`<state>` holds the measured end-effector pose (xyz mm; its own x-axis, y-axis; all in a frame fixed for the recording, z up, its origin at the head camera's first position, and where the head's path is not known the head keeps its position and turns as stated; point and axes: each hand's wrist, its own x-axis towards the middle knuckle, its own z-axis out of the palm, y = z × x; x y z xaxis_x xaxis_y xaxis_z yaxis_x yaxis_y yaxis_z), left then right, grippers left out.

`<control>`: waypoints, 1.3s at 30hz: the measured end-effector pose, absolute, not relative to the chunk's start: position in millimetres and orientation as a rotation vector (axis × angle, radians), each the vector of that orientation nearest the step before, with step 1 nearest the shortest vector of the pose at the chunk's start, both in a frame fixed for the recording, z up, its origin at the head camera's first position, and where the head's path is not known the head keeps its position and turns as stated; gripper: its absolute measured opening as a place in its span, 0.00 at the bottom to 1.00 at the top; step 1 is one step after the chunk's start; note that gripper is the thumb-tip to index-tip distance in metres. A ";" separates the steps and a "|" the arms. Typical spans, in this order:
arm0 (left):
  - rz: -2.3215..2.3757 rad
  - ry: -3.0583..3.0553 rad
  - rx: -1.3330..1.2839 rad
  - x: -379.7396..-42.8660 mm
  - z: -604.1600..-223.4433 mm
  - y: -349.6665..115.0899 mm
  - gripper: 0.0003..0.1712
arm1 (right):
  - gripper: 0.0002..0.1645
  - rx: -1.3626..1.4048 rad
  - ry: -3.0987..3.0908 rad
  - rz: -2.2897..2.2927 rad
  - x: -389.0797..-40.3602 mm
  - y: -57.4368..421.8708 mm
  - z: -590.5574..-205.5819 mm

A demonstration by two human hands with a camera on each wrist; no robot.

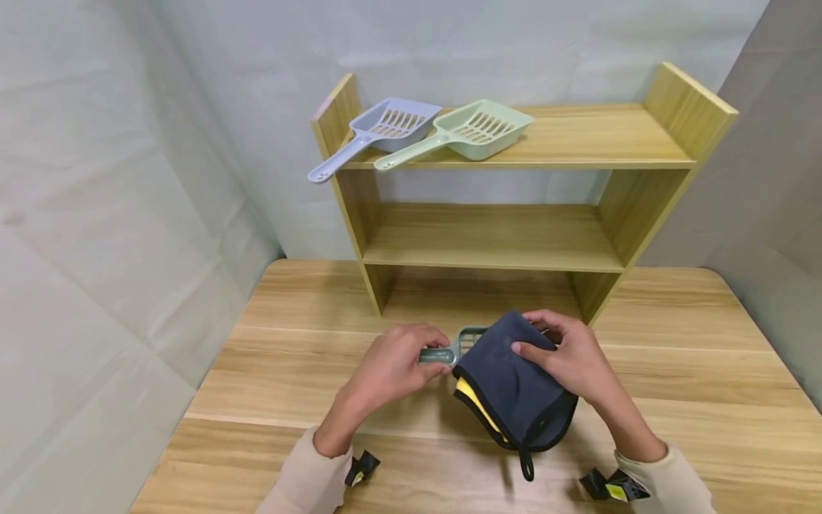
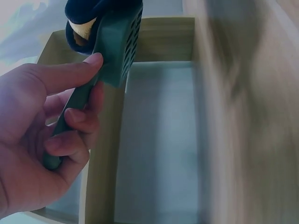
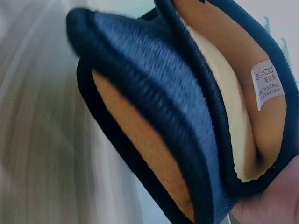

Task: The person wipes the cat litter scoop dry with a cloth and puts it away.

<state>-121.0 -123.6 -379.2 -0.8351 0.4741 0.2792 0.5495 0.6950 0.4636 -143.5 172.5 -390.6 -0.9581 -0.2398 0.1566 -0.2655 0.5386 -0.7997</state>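
A dark green slotted litter scoop [image 1: 439,356] is held above the table by its handle in my left hand [image 1: 397,363]. In the left wrist view, the thumb and curled fingers wrap the handle of the scoop [image 2: 114,51]. My right hand [image 1: 576,358] grips a folded navy cloth [image 1: 514,378] with black edging and a hanging loop, its thumb on the near face. The cloth covers most of the scoop's basket in the head view. Up close in the right wrist view, the cloth [image 3: 159,88] shows a yellow-orange inner side and a white label [image 3: 267,85].
A wooden shelf unit [image 1: 494,235] stands behind my hands on the wooden table [image 1: 257,428]. On its top board lie a lavender scoop [image 1: 379,135] and a pale green scoop [image 1: 459,135], handles jutting past the front edge. White sheeting [image 1: 128,214] hangs around the table.
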 end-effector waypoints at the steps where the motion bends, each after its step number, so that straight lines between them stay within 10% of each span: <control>1: -0.817 -2.769 -0.835 -120.7 -379.8 -122.1 0.15 | 0.24 0.460 -2.719 1.395 -143.8 171.7 -392.2; 39: -0.909 -2.809 -0.715 -121.9 -380.7 -121.2 0.14 | 0.20 0.516 -2.643 1.036 -139.2 175.4 -386.5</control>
